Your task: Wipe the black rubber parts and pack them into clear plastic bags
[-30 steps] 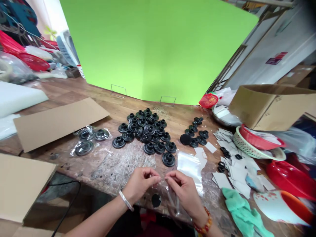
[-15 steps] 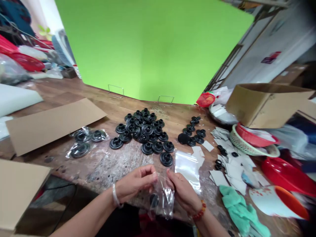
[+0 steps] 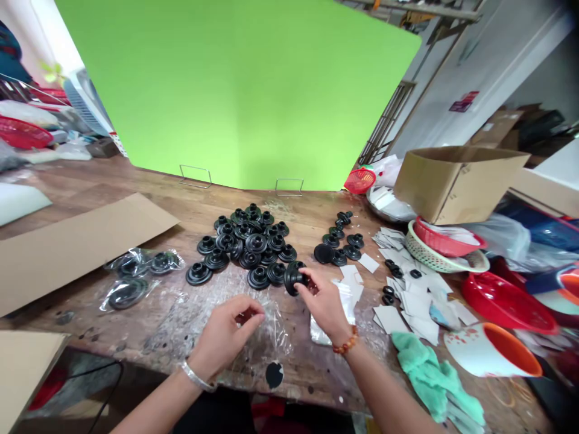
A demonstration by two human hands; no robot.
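Observation:
My right hand [image 3: 323,298] pinches a black stepped plastic disc with a raised hub [image 3: 293,278] at the right edge of a pile. More of these black discs [image 3: 256,243] lie heaped just beyond. My left hand [image 3: 230,331] has thumb and fingertips closed at the edge of a clear plastic bag [image 3: 277,328], which spreads to the right of the fingers, low over the table. Its outline is hard to make out. A stack of clear bags [image 3: 319,331] lies partly under my right hand. To the left are several bagged discs [image 3: 129,293].
Smaller black discs [image 3: 354,241] and white cards [image 3: 411,310] lie at the right, near a green cloth [image 3: 420,367] and an orange-lined white container [image 3: 479,349]. Baskets [image 3: 434,259] and a cardboard box [image 3: 434,187] stand behind. A cardboard sheet [image 3: 81,247] lies left; a green board [image 3: 244,90] stands at the back.
My right hand has left the clear bag, reached forward and closed on a black disc. My left hand has moved left with the bag. The view has turned slightly right.

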